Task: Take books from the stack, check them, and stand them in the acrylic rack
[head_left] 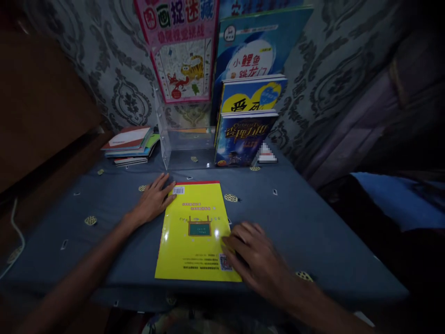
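We see a yellow book (196, 234) flat on the blue tablecloth (295, 208), our left hand (153, 200) fingers spread at its far left corner, our right hand (255, 260) fingers loosely apart on its near right edge, a clear stand (181, 144) beyond it.

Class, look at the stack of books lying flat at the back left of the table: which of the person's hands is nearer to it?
Left. The left hand lies just in front of the stack of books; the right hand is far across the yellow book.

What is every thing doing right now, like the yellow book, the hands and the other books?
yellow book: shut, flat on the table, back cover up
left hand: open, fingers on the book's far left corner
right hand: open, resting on its near right edge
stack of books: lying flat
clear stand: holding upright books
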A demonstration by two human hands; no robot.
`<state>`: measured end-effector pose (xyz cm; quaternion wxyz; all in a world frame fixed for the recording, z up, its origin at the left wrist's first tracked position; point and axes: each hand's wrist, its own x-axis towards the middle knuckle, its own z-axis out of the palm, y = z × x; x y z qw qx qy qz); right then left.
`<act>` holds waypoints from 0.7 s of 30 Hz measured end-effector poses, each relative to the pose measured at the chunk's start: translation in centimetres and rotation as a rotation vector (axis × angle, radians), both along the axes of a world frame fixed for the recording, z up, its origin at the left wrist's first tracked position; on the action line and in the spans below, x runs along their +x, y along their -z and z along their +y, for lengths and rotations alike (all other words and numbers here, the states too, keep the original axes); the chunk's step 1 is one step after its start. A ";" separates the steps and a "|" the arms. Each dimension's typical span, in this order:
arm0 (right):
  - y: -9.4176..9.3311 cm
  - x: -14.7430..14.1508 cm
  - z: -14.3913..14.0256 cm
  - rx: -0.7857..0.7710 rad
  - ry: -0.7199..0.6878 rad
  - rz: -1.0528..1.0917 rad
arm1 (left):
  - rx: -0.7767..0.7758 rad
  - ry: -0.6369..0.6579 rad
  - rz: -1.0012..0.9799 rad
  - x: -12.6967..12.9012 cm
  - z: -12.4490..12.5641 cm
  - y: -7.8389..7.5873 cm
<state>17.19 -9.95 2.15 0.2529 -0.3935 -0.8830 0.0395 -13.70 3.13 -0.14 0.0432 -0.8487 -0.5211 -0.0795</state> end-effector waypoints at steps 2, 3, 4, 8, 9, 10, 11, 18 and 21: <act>-0.6 -1.9 2.6 -0.034 -0.037 -0.022 | 0.017 -0.009 -0.070 -0.3 0.0 0.9; -0.7 -3.1 4.1 -0.063 -0.065 -0.036 | 0.027 -0.006 -0.094 -0.4 0.0 1.2; -0.7 -4.4 5.5 -0.101 -0.108 -0.054 | 0.038 -0.002 -0.109 -0.5 0.0 1.5; 0.5 -8.9 10.3 -0.274 -0.211 -0.134 | 0.072 0.002 -0.126 -0.5 0.1 1.7; 0.9 -9.4 11.2 -0.304 -0.208 -0.153 | 0.075 0.004 -0.124 -0.5 0.1 1.6; 1.2 -9.5 11.8 -0.321 -0.199 -0.165 | 0.074 0.007 -0.119 -0.5 0.0 1.5; 1.5 -9.3 12.2 -0.328 -0.183 -0.169 | 0.070 0.009 -0.113 -0.5 0.0 1.4; 2.8 -1.8 12.4 -0.301 -0.013 -0.154 | 0.019 -0.005 -0.048 -0.2 -0.4 0.5; 3.3 0.1 12.2 -0.262 0.004 -0.124 | 0.009 -0.005 -0.042 -0.3 -0.8 0.8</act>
